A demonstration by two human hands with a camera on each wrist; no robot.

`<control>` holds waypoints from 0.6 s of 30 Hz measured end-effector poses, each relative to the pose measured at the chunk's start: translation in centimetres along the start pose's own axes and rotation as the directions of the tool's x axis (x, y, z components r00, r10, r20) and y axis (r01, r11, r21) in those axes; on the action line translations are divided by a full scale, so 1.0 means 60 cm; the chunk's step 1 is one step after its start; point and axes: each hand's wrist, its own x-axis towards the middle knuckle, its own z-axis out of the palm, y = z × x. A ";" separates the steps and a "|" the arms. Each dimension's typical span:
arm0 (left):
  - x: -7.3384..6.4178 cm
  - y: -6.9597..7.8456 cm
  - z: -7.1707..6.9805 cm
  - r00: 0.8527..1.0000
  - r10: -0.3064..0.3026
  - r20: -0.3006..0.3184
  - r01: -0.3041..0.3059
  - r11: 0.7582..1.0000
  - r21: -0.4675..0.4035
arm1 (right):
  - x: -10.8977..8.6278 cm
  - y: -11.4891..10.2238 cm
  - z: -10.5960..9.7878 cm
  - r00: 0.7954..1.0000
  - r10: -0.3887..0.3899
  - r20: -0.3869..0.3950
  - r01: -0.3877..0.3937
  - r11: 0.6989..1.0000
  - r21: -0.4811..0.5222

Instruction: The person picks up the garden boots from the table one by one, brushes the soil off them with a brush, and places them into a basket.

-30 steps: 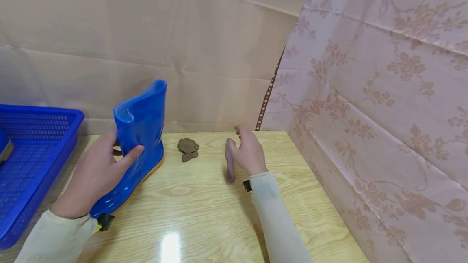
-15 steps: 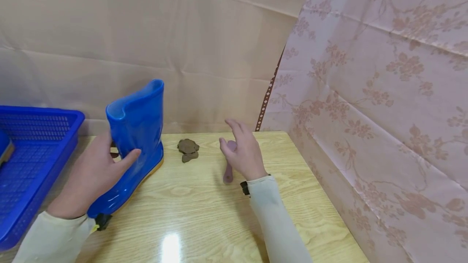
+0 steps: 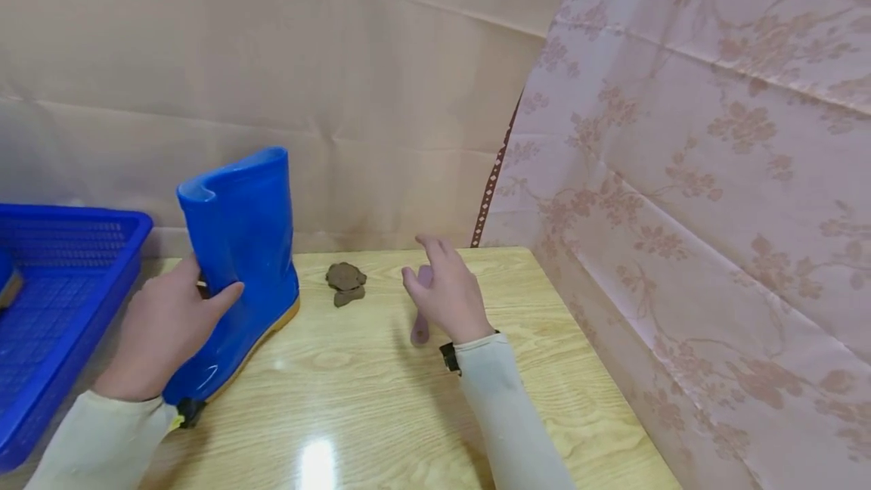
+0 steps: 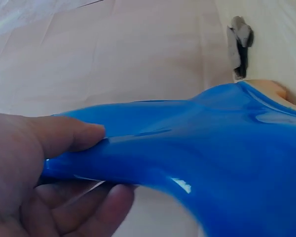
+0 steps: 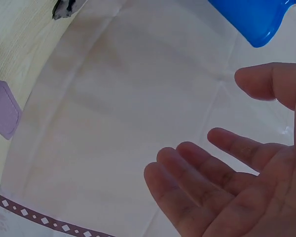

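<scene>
A blue rubber boot (image 3: pixel 248 248) with a tan sole stands on the table at centre left, toe toward me. My left hand (image 3: pixel 159 331) grips its shaft from the left, thumb on the near side and fingers behind; the left wrist view shows the thumb and fingers (image 4: pixel 116 205) on either side of the rubber. My right hand (image 3: pixel 449 293) hovers over a slim purple tool (image 3: pixel 420 330) with a hole in its handle, partly hidden by the hand. In the right wrist view, the right fingers are loosely extended with nothing between them, apart from the purple tool (image 5: pixel 4 106).
Brown, mud-like lumps (image 3: pixel 345 282) lie on the wooden table (image 3: pixel 354 399) between boot and tool. At the left stands a blue plastic basket (image 3: pixel 102 308) with another blue item (image 3: pixel 7 278) inside. Cloth hangs behind (image 3: pixel 381 97), with floral cloth (image 3: pixel 680 210) at the right.
The boot has shifted slightly left and turned in my left hand, its opening now less visible. My right hand has moved a little left over the purple tool, thumb and fingers more spread.
</scene>
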 end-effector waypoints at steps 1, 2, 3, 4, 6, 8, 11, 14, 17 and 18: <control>-0.002 0.002 -0.003 1.000 -0.009 -0.016 0.009 1.000 0.000 | 0.000 -0.001 0.001 1.000 0.005 0.008 -0.005 1.000 0.003; -0.004 0.003 -0.006 0.999 -0.016 -0.035 0.016 1.000 -0.003 | -0.001 -0.001 0.003 1.000 0.007 0.016 -0.007 1.000 0.010; -0.007 0.005 -0.010 0.998 -0.023 -0.054 0.023 1.000 -0.005 | -0.002 -0.001 0.004 1.000 0.009 0.025 -0.009 1.000 0.016; -0.011 0.008 -0.015 0.997 -0.030 -0.070 0.029 0.999 -0.012 | -0.003 -0.001 0.005 0.999 0.012 0.033 -0.013 1.000 0.020; -0.016 0.016 -0.030 0.994 -0.034 -0.105 0.031 0.999 -0.031 | -0.005 0.000 0.007 0.999 0.024 0.049 -0.025 0.999 0.024; -0.021 0.026 -0.048 0.988 -0.039 -0.147 0.032 0.998 -0.048 | -0.007 0.000 0.007 0.997 0.038 0.062 -0.040 0.999 0.028; -0.027 0.043 -0.080 0.972 -0.061 -0.227 0.048 0.997 -0.060 | -0.009 0.000 0.004 0.996 0.062 0.066 -0.064 0.997 0.036; -0.031 0.048 -0.110 0.945 -0.114 -0.307 0.081 0.990 -0.119 | -0.012 0.003 0.003 0.994 0.080 0.073 -0.084 0.995 0.060; -0.018 0.014 -0.132 0.900 -0.209 -0.383 0.121 0.963 -0.241 | -0.014 0.006 0.004 0.993 0.086 0.083 -0.092 0.993 0.072; -0.010 -0.005 -0.137 0.877 -0.250 -0.410 0.142 0.951 -0.275 | -0.015 0.006 0.004 0.993 0.086 0.085 -0.092 0.993 0.073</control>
